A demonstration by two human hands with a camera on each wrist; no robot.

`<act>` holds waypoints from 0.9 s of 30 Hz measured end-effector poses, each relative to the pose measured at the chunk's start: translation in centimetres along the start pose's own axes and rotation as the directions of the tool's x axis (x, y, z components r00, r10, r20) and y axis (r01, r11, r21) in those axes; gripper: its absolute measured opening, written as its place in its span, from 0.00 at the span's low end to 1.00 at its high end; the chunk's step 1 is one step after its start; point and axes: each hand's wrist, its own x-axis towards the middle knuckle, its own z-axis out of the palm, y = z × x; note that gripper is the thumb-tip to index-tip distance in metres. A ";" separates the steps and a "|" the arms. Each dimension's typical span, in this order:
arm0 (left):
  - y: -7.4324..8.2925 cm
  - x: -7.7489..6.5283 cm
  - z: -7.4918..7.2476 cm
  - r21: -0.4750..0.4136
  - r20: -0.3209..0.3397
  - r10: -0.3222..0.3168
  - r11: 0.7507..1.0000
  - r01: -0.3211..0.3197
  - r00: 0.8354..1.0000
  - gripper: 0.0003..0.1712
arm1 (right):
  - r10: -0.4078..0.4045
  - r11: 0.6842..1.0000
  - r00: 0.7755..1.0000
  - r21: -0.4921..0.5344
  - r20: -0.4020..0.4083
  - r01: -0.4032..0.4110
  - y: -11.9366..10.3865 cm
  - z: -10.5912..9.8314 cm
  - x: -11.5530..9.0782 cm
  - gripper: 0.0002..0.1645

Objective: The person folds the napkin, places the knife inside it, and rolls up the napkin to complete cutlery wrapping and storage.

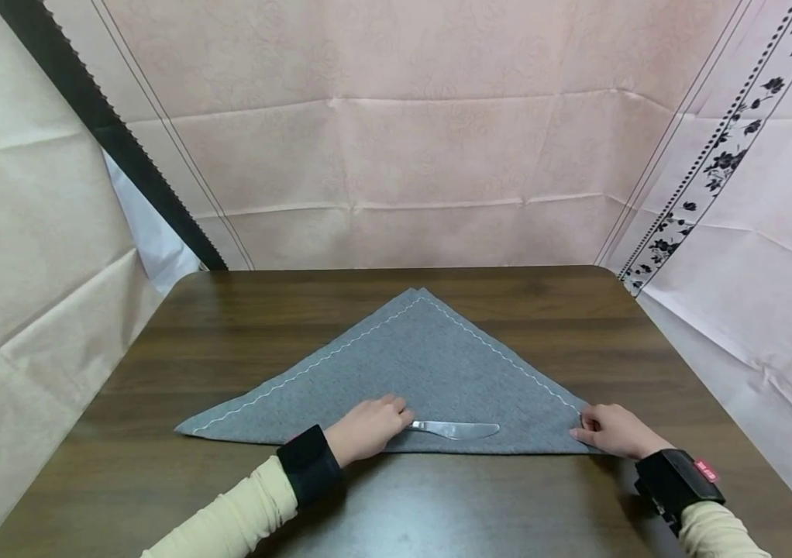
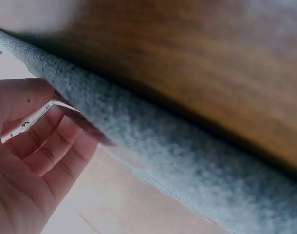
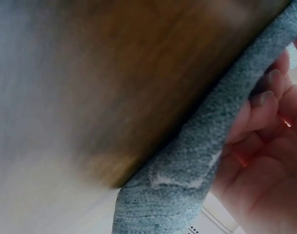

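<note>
Grey-blue cloth [image 1: 424, 364], folded into a wide triangle, flat on the brown tabletop [image 1: 542, 325], peak toward the far edge, long folded side toward the near one. Silver knife [image 1: 459, 430] lying across the near part of the cloth, blade pointing right. Left hand [image 1: 371, 426] over the cloth, back uppermost, pinching the knife's handle; forearm slanting in from the lower left, in a pale sleeve [image 1: 228, 515] and black wristband [image 1: 309, 465]. Right hand [image 1: 619, 430] at the cloth's right corner, gripping the fabric between thumb and curled fingers, forearm angled in from the lower right.

In the head view, nearly the whole triangle, white stitching [image 1: 326, 358] along both far sides, and the full blade; palms hidden. From the left wrist, palm side visible, thumb opposite the fingers, beside a thick, blurred folded edge. From the right wrist, curled fingertips behind the cloth's edge, plus stitching near a pointed corner.
</note>
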 end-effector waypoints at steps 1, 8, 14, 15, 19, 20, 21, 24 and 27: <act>0.0 -0.1 -0.1 0.010 -0.003 0.000 1.000 0.000 1.000 0.11 | 0.000 1.000 1.000 0.001 0.001 0.000 0.0 -0.1 0.0 0.19; -0.2 -0.5 -0.2 0.040 -0.002 -0.006 0.999 0.006 1.000 0.09 | 0.024 0.999 1.000 0.022 0.019 -0.024 -0.1 -0.1 -0.1 0.18; -0.3 -0.8 -0.3 0.003 0.013 -0.022 1.000 0.022 1.000 0.09 | 0.016 1.000 1.000 0.022 0.016 -0.016 -0.1 0.0 -0.1 0.18; -0.3 -0.9 -0.3 0.001 0.015 -0.024 1.000 0.024 1.000 0.09 | 0.016 1.000 1.000 0.022 0.014 -0.016 -0.1 0.0 -0.1 0.18; -0.3 -1.0 -0.2 0.001 0.023 -0.029 1.000 0.029 0.999 0.08 | 0.009 1.000 1.000 0.019 0.009 -0.009 -0.1 -0.1 -0.1 0.18; -0.3 -1.1 -0.2 -0.003 0.026 -0.031 1.000 0.031 0.999 0.08 | 0.008 1.000 1.000 0.019 0.009 -0.008 -0.1 -0.1 -0.1 0.18; -0.3 -1.1 -0.2 -0.008 0.029 -0.034 0.999 0.034 0.999 0.09 | 0.009 1.000 1.000 0.020 0.009 -0.009 -0.1 -0.1 -0.1 0.18; -0.4 -1.2 -0.1 -0.041 0.037 -0.045 0.998 0.046 0.998 0.10 | 0.009 1.000 1.000 0.017 0.012 -0.009 -0.1 -0.1 -0.1 0.18; -1.0 -1.7 -0.6 -0.110 0.009 -0.064 0.992 0.065 0.998 0.10 | 0.022 1.000 1.000 0.020 0.020 -0.023 -0.1 0.0 0.0 0.18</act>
